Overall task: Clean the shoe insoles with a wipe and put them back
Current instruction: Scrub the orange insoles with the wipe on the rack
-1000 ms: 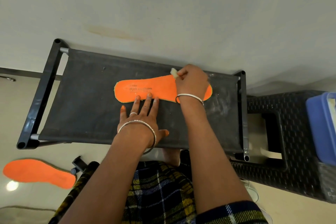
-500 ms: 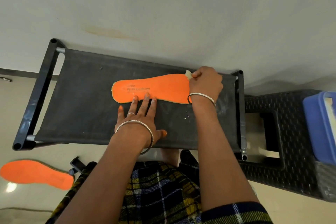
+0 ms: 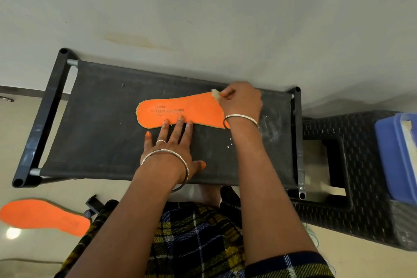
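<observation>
An orange insole [image 3: 180,110] with dark printed lettering lies flat on the black fabric shelf [image 3: 101,124] of a low rack. My left hand [image 3: 173,144] rests flat on the fabric, its straight fingertips pressing the insole's near edge. My right hand [image 3: 241,101] covers the insole's right end and grips a small whitish wipe [image 3: 216,95], which sticks out at the insole's far edge. A second orange insole [image 3: 42,215] lies on the floor at the lower left.
A pale wall runs right behind the rack. A dark woven-pattern stool [image 3: 352,165] stands to the right with a blue plastic box [image 3: 397,156] on it. White crumbs dot the fabric near my right wrist. My plaid clothing fills the bottom of the view.
My right hand slid the wipe to the right along the insole, then came back a little to the left. My left hand stayed pressing the near edge.
</observation>
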A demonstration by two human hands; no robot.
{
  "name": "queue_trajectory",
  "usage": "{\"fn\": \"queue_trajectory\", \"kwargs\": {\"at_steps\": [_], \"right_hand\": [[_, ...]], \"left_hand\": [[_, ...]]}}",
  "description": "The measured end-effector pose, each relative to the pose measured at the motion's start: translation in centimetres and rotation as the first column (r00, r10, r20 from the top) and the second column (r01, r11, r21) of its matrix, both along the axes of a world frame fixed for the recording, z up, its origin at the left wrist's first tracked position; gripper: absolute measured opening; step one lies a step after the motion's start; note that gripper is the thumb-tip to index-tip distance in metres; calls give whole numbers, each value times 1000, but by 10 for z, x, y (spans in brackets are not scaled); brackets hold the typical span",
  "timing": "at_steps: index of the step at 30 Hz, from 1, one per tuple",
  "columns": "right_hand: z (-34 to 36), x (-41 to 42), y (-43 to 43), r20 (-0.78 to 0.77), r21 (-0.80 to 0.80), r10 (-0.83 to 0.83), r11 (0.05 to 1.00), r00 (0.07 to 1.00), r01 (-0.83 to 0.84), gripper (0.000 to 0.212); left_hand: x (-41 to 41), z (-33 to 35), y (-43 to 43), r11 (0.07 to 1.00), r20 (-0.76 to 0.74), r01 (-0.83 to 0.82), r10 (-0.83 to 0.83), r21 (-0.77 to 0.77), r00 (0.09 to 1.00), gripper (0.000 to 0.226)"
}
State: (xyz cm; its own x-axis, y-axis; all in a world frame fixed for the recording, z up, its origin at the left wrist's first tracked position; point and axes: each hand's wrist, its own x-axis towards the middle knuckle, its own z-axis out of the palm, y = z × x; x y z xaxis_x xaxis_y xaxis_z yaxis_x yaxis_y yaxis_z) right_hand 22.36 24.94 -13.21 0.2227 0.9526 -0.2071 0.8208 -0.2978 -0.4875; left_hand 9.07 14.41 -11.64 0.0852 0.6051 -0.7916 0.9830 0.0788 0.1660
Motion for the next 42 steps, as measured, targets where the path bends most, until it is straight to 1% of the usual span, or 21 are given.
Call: {"fn": "queue_trajectory", "kwargs": {"at_steps": [3,5,8,11,13,14,16,18,20,22,25,27,29,31,32,34,36,38,40,42], "right_hand": [[6,17,1,61,21,-116,993,991,115,17],[7,14,0,103,14,-106,994,989,105,16],[5,-9,-1,136,6,-13,1000,991,12,18],[2,-37,-5,89,-19,182,983,979,-181,20],[0,-47,-8,66,-34,260,965,963,-259,17],[0,-45,-9,38,-14,251,968,967,-250,14],[2,-31,-7,-22,34,144,989,989,-143,20],[3,-6,-1,19,36,-7,999,1000,6,22],[5,17,3,52,54,-147,988,988,144,14],[6,27,3,80,52,-186,982,979,183,5],[6,12,1,121,8,-109,994,987,109,14],[6,-10,-1,91,16,-4,1000,996,2,18],[1,-31,-5,57,16,144,989,988,-145,12],[-3,-40,-7,41,-12,220,975,975,-220,8],[-3,-38,-6,21,-10,210,978,978,-209,7],[-1,-25,-3,-8,18,113,993,994,-113,11],[0,-3,1,33,19,-22,1000,999,22,19],[2,15,2,64,32,-133,991,989,131,17],[2,19,2,73,44,-164,986,984,161,7],[3,9,0,77,23,-125,992,989,123,10]], "left_hand": [[-1,1,0,1000,-3,7,-7,-2,1000,98],[-1,0,0,1000,-5,11,-11,-2,1000,98],[0,-1,0,1000,-11,10,-10,4,1000,97],[1,-1,1,1000,-16,10,-10,4,1000,96],[2,-2,1,1000,-16,13,-13,-3,1000,95],[2,-2,1,1000,-16,11,-11,0,1000,95],[2,-1,1,1000,-8,0,0,10,1000,96],[1,0,1,1000,-1,-3,3,10,1000,96],[0,1,1,1000,-1,1,-1,6,1000,95],[0,2,1,1000,-1,1,-1,6,1000,95],[1,2,1,1000,1,-5,5,9,1000,95],[1,1,1,1000,-2,-7,7,15,1000,96],[1,0,1,1000,-8,0,0,17,1000,95],[2,-1,1,1000,-10,4,-4,11,1000,95],[2,-1,1,1000,-8,1,-1,10,1000,95],[2,0,1,1000,-2,-6,6,19,1000,95],[0,1,0,1000,7,-12,11,25,1000,95],[-1,1,0,1000,12,-13,13,20,1000,94],[-1,1,1,1000,11,-8,8,21,1000,94],[-1,0,1,1000,10,-7,7,24,1000,94]]}}
